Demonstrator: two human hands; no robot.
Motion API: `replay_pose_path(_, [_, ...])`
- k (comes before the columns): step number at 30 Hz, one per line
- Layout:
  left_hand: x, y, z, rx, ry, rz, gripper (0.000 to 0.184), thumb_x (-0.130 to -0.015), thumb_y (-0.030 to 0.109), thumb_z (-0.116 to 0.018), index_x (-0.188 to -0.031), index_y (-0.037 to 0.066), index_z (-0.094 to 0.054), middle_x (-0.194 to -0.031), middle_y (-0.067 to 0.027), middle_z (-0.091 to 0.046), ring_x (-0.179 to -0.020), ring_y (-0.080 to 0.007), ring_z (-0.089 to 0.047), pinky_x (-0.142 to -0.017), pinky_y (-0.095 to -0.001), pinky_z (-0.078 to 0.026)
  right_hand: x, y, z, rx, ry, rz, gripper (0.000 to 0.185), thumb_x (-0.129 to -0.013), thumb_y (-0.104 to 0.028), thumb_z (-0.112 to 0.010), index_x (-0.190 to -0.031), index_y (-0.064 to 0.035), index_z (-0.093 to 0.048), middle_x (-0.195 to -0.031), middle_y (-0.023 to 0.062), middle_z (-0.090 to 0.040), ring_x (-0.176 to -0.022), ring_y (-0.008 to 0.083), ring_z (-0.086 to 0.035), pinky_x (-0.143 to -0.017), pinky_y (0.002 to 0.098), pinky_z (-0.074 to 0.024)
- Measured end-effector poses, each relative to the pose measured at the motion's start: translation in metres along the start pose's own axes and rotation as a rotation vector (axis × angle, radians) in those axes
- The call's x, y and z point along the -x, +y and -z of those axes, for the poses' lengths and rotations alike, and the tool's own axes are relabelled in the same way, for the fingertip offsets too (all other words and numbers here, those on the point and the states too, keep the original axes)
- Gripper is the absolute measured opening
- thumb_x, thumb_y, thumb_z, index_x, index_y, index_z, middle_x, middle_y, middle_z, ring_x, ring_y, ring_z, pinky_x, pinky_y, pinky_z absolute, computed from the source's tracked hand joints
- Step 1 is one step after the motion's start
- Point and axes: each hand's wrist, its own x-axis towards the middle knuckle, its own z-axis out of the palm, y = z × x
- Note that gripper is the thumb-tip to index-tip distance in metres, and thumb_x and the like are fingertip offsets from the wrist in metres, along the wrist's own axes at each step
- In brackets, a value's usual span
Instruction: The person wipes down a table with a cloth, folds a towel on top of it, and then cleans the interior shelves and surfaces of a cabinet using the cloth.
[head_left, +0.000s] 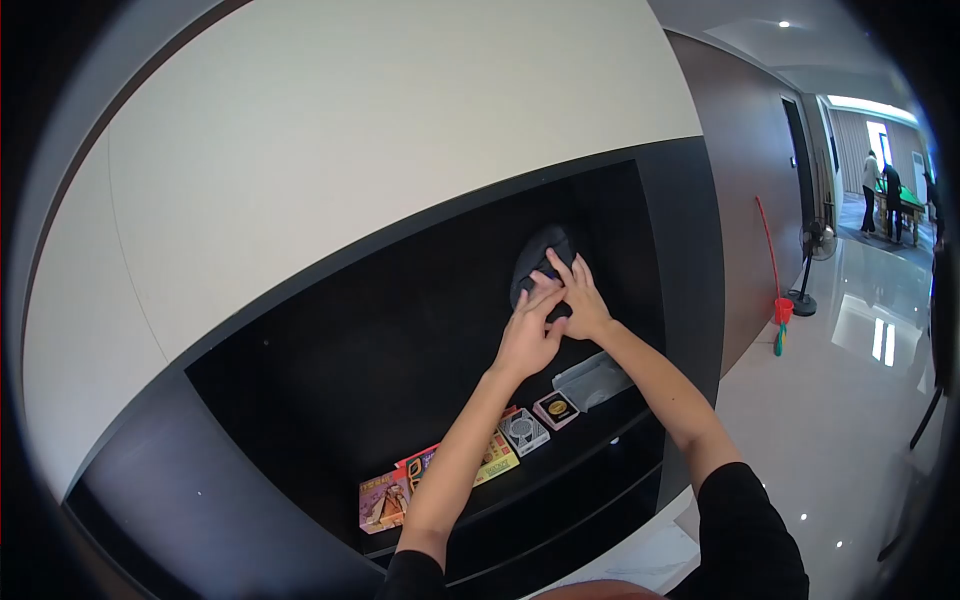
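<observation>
In the head view, a dark grey, rounded, soft-looking item (527,262) stands out against the black back of a cabinet niche, above the shelf. I cannot make out its exact kind. My left hand (530,335) is on its lower part, with its fingers bent over the front. My right hand (587,303) overlaps it from the right, its fingers lying across the item's face. The hands meet and cross at the fingers, so part of the item is hidden. Below them on the shelf lie a clear plastic box (594,381) and a small dark-and-pink box (556,409).
Along the shelf (590,435) sit a grey patterned card box (524,431), a yellow box (497,458) and a purple picture box (384,501). A fan (818,243) and a red bucket (783,310) stand on the floor to the right. Far off, people (892,200) are beside a green-topped table.
</observation>
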Motion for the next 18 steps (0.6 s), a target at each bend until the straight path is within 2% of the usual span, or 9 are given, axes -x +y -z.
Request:
replay_pose_path(1, [0.004, 0.014, 0.015, 0.43, -0.146, 0.135, 0.049, -0.092, 0.01, -0.065, -0.139, 0.004, -0.054, -0.143, -0.0181, -0.053, -0.13, -0.0337, -0.054, -0.109, -0.0405, -0.042, 0.0, -0.001, 0.001, -0.07, 0.031, 0.014, 0.076, -0.078, -0.047, -0.068, -0.145, -0.0176, -0.048, -0.162, 0.0173, -0.02, -0.138, 0.0484, -0.028, -0.119, 0.0589, -0.0167])
replay_pose_path(2, [0.012, 0.028, 0.026, 0.698, -0.124, 0.125, 0.049, -0.093, 0.012, -0.067, -0.139, 0.001, -0.054, -0.141, -0.0186, -0.055, -0.125, -0.0293, -0.059, -0.105, -0.0371, -0.046, 0.0, 0.007, -0.022, -0.066, 0.099, 0.021, 0.075, -0.079, -0.054, -0.066, -0.144, -0.0215, -0.05, -0.161, 0.0179, -0.021, -0.141, 0.0498, -0.022, -0.116, 0.0631, -0.0166])
replay_pose_path(4, [0.027, 0.087, 0.078, 1.036, -0.029, -0.076, 0.052, -0.097, 0.018, -0.064, -0.142, -0.002, -0.047, -0.14, -0.0209, -0.053, -0.128, -0.032, -0.056, -0.104, -0.0427, -0.049, -0.008, -0.027, -0.019, 0.097, 0.163, 0.023, 0.079, -0.079, -0.059, -0.066, -0.145, -0.0202, -0.048, -0.161, 0.0159, -0.022, -0.145, 0.0466, -0.017, -0.114, 0.0664, -0.0158])
replay_pose_path(5, [0.033, 0.12, 0.111, 1.326, -0.043, -0.039, 0.069, -0.09, 0.014, -0.068, -0.15, -0.001, -0.037, -0.149, -0.0199, -0.046, -0.132, -0.0302, -0.053, -0.107, -0.0399, -0.044, -0.019, -0.059, -0.01, 0.107, 0.181, -0.206, 0.077, -0.078, -0.05, -0.073, -0.146, -0.0241, -0.047, -0.161, 0.0157, -0.025, -0.14, 0.0511, -0.026, -0.116, 0.0582, -0.0235])
replay_pose_path(7, [0.038, 0.169, 0.154, 1.491, 0.079, -0.193, 0.101, -0.074, 0.009, -0.077, -0.157, 0.002, -0.019, -0.15, -0.0222, -0.044, -0.131, -0.0307, -0.053, -0.106, -0.0416, -0.044, -0.019, -0.076, -0.026, 0.134, 0.064, -0.124, 0.075, -0.08, -0.05, -0.071, -0.147, -0.0249, -0.047, -0.159, 0.0155, -0.028, -0.134, 0.0491, -0.035, -0.112, 0.0571, -0.0302])
replay_pose_path(10, [0.038, 0.2, 0.163, 1.651, 0.13, -0.354, 0.101, -0.073, 0.008, -0.076, -0.157, 0.002, -0.019, -0.149, -0.022, -0.044, -0.13, -0.0305, -0.053, -0.106, -0.0416, -0.044, -0.064, -0.139, -0.017, 0.016, 0.205, -0.212, 0.075, -0.078, -0.051, -0.072, -0.145, -0.0264, -0.048, -0.158, 0.014, -0.031, -0.132, 0.0466, -0.038, -0.113, 0.0553, -0.0285])
replay_pose_path(11, [0.039, 0.205, 0.162, 1.669, 0.14, -0.386, 0.101, -0.073, 0.008, -0.076, -0.157, 0.003, -0.02, -0.149, -0.0219, -0.045, -0.13, -0.0305, -0.054, -0.106, -0.0416, -0.044, -0.074, -0.156, -0.029, -0.102, 0.322, -0.16, 0.078, -0.075, -0.05, -0.074, -0.145, -0.0274, -0.048, -0.156, 0.0139, -0.032, -0.134, 0.0447, -0.033, -0.116, 0.0567, -0.0209])
replay_pose_path(14, [0.04, 0.213, 0.156, 1.685, 0.177, -0.438, 0.101, -0.073, 0.007, -0.076, -0.157, 0.003, -0.02, -0.149, -0.0216, -0.045, -0.13, -0.0303, -0.054, -0.106, -0.0416, -0.044, -0.104, -0.166, -0.053, -0.097, 0.45, 0.18, 0.081, -0.072, -0.046, -0.077, -0.145, -0.0293, -0.047, -0.157, 0.0137, -0.028, -0.136, 0.0454, -0.029, -0.116, 0.0612, -0.0155])
replay_pose_path(18, [0.034, 0.21, 0.147, 1.697, 0.157, -0.486, 0.101, -0.073, 0.006, -0.076, -0.157, 0.003, -0.02, -0.148, -0.0213, -0.046, -0.13, -0.03, -0.054, -0.106, -0.0417, -0.044, -0.106, -0.153, -0.038, -0.096, 0.164, 0.337, 0.086, -0.068, -0.044, -0.08, -0.146, -0.0334, -0.045, -0.16, 0.0133, -0.024, -0.139, 0.0474, -0.026, -0.117, 0.062, -0.0154])
